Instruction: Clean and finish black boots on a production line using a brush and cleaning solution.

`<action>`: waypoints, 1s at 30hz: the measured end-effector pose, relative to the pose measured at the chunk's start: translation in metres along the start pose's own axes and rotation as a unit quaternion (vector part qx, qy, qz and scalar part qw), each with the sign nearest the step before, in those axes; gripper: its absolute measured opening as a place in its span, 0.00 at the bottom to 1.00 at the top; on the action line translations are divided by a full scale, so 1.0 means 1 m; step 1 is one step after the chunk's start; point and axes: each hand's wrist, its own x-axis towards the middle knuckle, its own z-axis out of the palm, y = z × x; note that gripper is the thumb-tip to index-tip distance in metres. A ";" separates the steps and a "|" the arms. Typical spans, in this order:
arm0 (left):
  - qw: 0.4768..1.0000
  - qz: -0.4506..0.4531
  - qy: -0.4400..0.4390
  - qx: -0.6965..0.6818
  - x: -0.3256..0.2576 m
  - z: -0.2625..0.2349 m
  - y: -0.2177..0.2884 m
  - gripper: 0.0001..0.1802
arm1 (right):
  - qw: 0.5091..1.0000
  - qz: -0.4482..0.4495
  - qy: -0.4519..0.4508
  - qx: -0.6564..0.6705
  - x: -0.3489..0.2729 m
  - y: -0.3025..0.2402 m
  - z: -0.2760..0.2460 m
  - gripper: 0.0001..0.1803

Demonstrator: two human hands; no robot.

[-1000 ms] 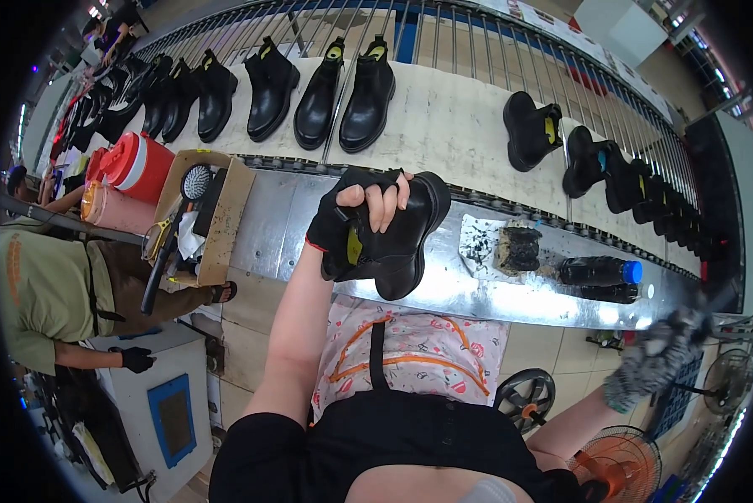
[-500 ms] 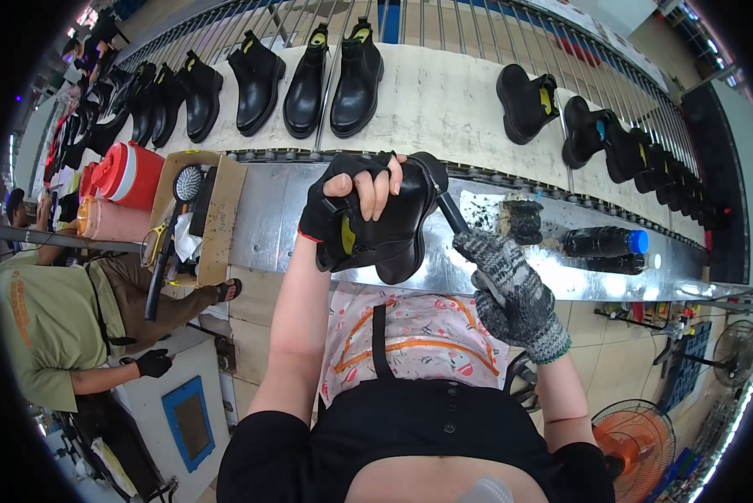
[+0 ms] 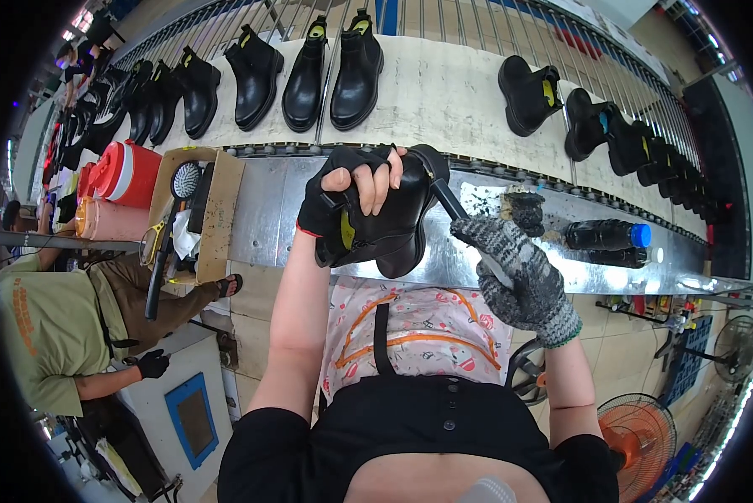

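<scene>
One metal tabletop [image 3: 267,214]; above it, one tilted black boot [image 3: 400,211] — the left hand [image 3: 358,186] wrapped around it; one gloved right hand [image 3: 523,277], fingers closed; two bottles [image 3: 599,235], lying at right; one slim tool [image 3: 449,200] — gripped in the right hand, at the boot's sole edge.

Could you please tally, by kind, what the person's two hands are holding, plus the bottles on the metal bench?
Black ankle boot: 1, in the left hand
Black-shafted hand tool (exact type unclear): 1, in the right hand
Bottles: 2, one blue-capped bottle and one white-capped bottle
Total: 4
</scene>
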 end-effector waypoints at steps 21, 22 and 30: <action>0.998 0.022 0.040 -0.048 -0.004 -0.009 -0.001 0.30 | 0.946 0.199 -0.010 0.256 0.014 -0.005 0.002 0.20; 0.998 0.022 0.042 -0.048 -0.005 -0.012 -0.002 0.30 | 0.954 0.180 -0.008 0.240 0.015 -0.005 0.006 0.21; 0.990 0.048 0.107 -0.076 -0.016 -0.028 0.001 0.30 | 0.970 0.101 0.012 0.222 0.022 0.001 0.033 0.23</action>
